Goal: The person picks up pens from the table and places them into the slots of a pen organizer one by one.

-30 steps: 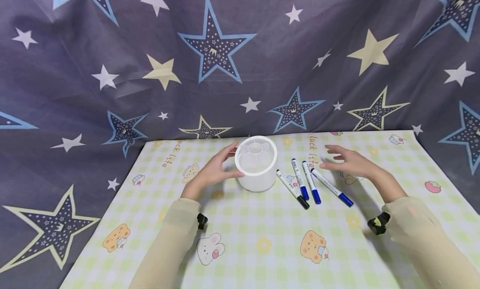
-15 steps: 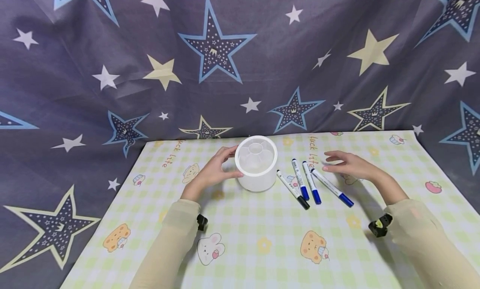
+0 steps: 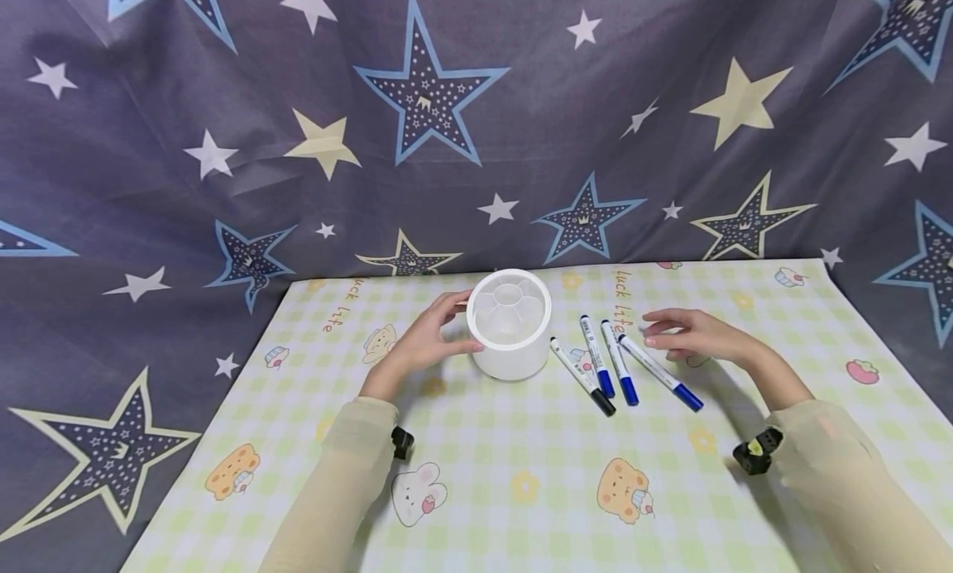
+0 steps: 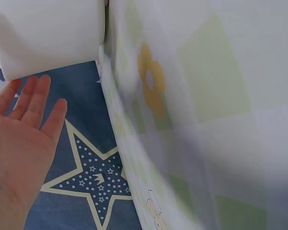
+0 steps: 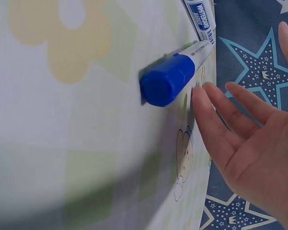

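while left hand (image 3: 426, 339) holds white container (image 3: 514, 360) between thumb and fingers; right hand (image 3: 698, 333) hangs loose-fingered beside markers (image 3: 619, 362)

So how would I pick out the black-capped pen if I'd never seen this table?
On the checked tablecloth, find the round white tub. Just right of it in the head view lie four pens, and the black-capped pen is nearest the tub. Its neighbours, the other three pens, all have blue caps.

Checked tablecloth (image 3: 484, 441), starry backdrop (image 3: 514, 135) (slightly creased).
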Available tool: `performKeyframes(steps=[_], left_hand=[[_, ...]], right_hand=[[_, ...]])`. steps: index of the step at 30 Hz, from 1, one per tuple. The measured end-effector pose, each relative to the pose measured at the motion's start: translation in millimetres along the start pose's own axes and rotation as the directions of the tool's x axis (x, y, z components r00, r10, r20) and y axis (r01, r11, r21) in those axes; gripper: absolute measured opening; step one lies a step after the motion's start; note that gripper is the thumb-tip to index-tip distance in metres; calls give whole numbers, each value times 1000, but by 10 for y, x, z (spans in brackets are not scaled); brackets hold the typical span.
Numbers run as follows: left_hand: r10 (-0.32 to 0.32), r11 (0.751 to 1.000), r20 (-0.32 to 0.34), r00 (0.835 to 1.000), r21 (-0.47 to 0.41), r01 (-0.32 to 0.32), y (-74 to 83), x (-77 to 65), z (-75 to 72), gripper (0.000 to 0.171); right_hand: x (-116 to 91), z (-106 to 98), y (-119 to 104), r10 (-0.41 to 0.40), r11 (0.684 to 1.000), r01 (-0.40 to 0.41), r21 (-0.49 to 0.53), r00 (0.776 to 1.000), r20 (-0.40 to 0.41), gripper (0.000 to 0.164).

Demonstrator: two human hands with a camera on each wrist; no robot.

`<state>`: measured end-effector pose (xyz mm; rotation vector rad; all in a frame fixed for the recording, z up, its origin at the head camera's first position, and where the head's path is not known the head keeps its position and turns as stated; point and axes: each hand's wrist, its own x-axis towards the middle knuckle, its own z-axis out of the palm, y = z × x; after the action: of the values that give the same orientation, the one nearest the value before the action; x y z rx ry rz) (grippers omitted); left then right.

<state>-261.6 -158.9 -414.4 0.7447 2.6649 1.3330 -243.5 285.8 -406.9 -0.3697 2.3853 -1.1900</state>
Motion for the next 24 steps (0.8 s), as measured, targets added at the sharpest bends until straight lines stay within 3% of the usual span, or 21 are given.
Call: performKeyframes(steps=[7, 13, 24], left_hand=[[-24, 998, -4, 1000, -60, 23, -2, 1, 26, 86], [-46, 994, -5, 999, -104, 46, -21, 10, 56, 82], [-44, 977, -21, 999, -208, 39, -27, 18, 129, 84]], right_hand=[[18, 13, 49, 61, 993, -64, 101, 998, 33, 71], [20, 44, 110, 43, 987, -51, 152, 997, 57, 70], [53, 92, 201, 8, 992, -16, 126, 998, 64, 60]])
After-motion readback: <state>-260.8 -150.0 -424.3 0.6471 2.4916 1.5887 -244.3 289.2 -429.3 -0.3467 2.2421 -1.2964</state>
